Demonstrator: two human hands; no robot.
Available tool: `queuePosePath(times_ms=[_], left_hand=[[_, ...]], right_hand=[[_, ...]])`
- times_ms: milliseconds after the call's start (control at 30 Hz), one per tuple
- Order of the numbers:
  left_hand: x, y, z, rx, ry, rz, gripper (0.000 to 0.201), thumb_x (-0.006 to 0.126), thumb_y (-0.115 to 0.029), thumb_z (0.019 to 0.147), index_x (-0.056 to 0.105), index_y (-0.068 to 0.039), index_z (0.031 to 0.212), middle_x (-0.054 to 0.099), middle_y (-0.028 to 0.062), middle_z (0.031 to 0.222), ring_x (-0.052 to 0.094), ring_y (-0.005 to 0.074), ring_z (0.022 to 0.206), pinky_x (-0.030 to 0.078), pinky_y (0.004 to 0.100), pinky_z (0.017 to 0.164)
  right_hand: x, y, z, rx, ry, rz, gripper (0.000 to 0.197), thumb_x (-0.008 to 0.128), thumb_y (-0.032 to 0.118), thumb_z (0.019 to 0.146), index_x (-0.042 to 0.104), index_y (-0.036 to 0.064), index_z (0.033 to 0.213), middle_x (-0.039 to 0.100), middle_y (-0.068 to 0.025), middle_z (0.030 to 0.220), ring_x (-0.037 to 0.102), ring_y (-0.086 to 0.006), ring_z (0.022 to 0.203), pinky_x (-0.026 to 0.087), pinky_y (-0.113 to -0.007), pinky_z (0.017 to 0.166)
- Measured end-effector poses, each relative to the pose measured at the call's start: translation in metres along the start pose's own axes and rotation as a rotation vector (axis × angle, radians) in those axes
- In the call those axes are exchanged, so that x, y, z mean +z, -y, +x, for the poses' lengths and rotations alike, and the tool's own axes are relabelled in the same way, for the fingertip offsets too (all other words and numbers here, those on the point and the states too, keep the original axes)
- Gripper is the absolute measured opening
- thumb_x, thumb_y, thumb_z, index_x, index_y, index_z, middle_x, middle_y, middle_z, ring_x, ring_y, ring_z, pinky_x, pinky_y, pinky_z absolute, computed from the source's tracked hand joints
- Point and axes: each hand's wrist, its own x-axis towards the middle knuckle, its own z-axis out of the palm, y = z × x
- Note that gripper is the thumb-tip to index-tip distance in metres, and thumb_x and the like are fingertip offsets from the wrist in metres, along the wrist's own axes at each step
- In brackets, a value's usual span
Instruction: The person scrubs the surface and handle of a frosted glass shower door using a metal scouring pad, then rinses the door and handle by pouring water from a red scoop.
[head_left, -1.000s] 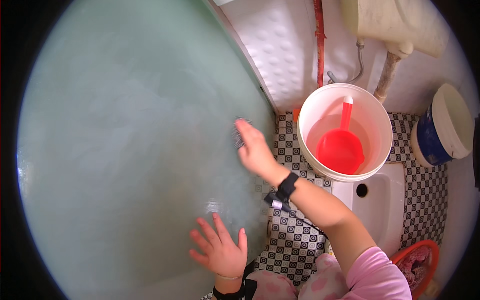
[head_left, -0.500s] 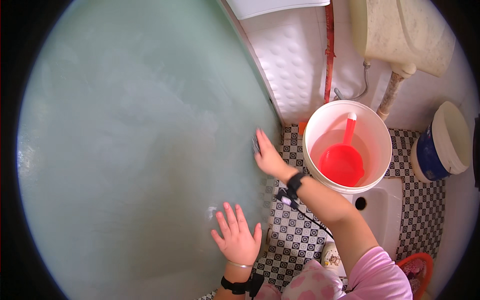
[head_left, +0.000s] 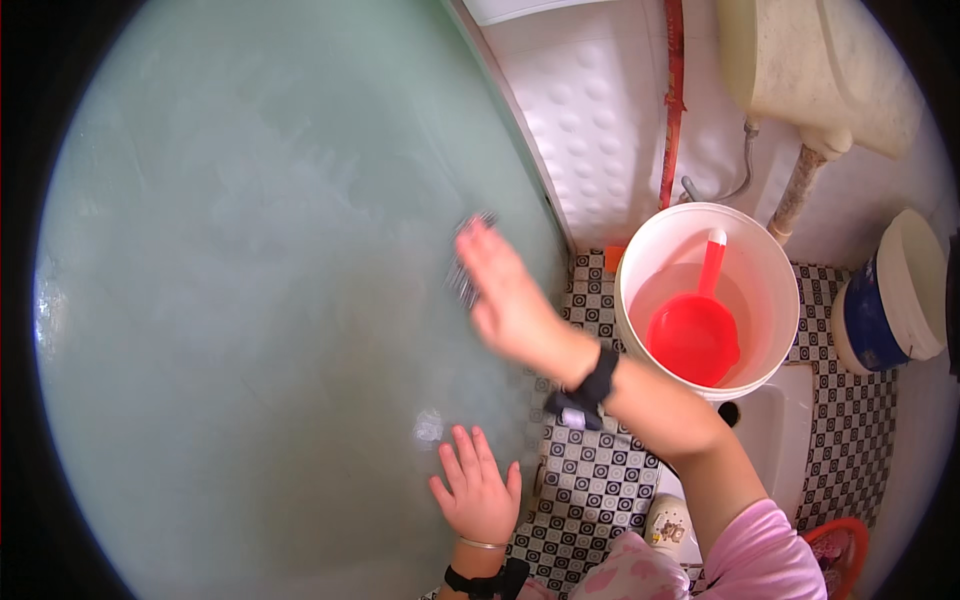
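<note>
A large pale green, glass-like panel fills the left side, with cloudy streaks over its surface. My right hand presses a grey, wiry scouring pad against the panel near its right edge. The pad is blurred and shows on both sides of my fingers. Lower down, my left hand lies with spread fingers against the same panel, holding nothing. A small whitish patch shows on the panel just above my left fingertips.
A white bucket of water with a red dipper stands at right, over a white squat toilet. Beyond are a blue-and-white bucket, a cistern with its pipe, and a red basket. Patterned tiles cover the floor.
My right hand has swept leftward and slightly up across the panel with the scouring pad. My left hand stays on the panel, a little lower in view.
</note>
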Motion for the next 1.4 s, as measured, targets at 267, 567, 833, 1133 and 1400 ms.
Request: queuePosePath(times_ms=[267, 567, 833, 1133, 1400], left_hand=[[-0.007, -0.009, 0.0, 0.008, -0.062, 0.052, 0.076, 0.061, -0.05, 0.079, 0.045, -0.01, 0.141, 0.032, 0.0158, 0.153, 0.033, 0.0387, 0.136, 0.03, 0.0619, 0.099], [-0.006, -0.005, -0.003, 0.001, -0.05, 0.057, 0.077, 0.061, -0.05, 0.078, 0.044, -0.009, 0.142, 0.033, 0.0162, 0.152, 0.032, 0.0385, 0.136, 0.028, 0.0621, 0.1], [0.0, -0.001, -0.004, -0.017, 0.001, 0.048, 0.077, 0.062, -0.05, 0.078, 0.044, -0.01, 0.142, 0.032, 0.0149, 0.153, 0.031, 0.0375, 0.137, 0.027, 0.0615, 0.101], [-0.001, -0.004, -0.004, 0.021, -0.036, 0.094, 0.077, 0.06, -0.051, 0.079, 0.044, -0.011, 0.143, 0.031, 0.0117, 0.154, 0.028, 0.0347, 0.139, 0.024, 0.06, 0.104], [-0.006, -0.004, -0.006, 0.004, -0.024, 0.065, 0.075, 0.061, -0.048, 0.078, 0.046, -0.01, 0.141, 0.033, 0.0091, 0.153, 0.029, 0.0352, 0.14, 0.024, 0.0605, 0.104]], right_hand=[[-0.012, -0.036, 0.032, 0.213, -0.087, 0.045, 0.071, 0.046, -0.006, 0.074, 0.032, -0.0025, 0.143, 0.029, -0.03, 0.147, 0.031, -0.0423, 0.137, 0.027, -0.045, 0.114], [-0.016, 0.017, 0.024, -0.008, -0.004, 0.08, 0.069, 0.057, 0.005, 0.077, 0.034, -0.001, 0.142, 0.031, -0.0278, 0.145, 0.033, -0.0466, 0.133, 0.031, -0.05, 0.111], [-0.016, 0.048, 0.018, -0.056, 0.03, 0.105, 0.073, 0.053, -0.004, 0.071, 0.036, -0.0008, 0.142, 0.037, -0.0258, 0.144, 0.035, -0.0434, 0.134, 0.028, -0.052, 0.113], [-0.006, -0.031, 0.053, 0.276, -0.168, 0.07, 0.064, 0.051, -0.003, 0.076, 0.037, -0.005, 0.138, 0.032, -0.0314, 0.139, 0.038, -0.0468, 0.127, 0.036, -0.047, 0.107], [-0.002, 0.027, -0.013, 0.039, -0.094, 0.191, 0.071, 0.053, -0.006, 0.068, 0.043, 0.0029, 0.138, 0.041, -0.0238, 0.131, 0.042, -0.043, 0.123, 0.038, -0.049, 0.105]])
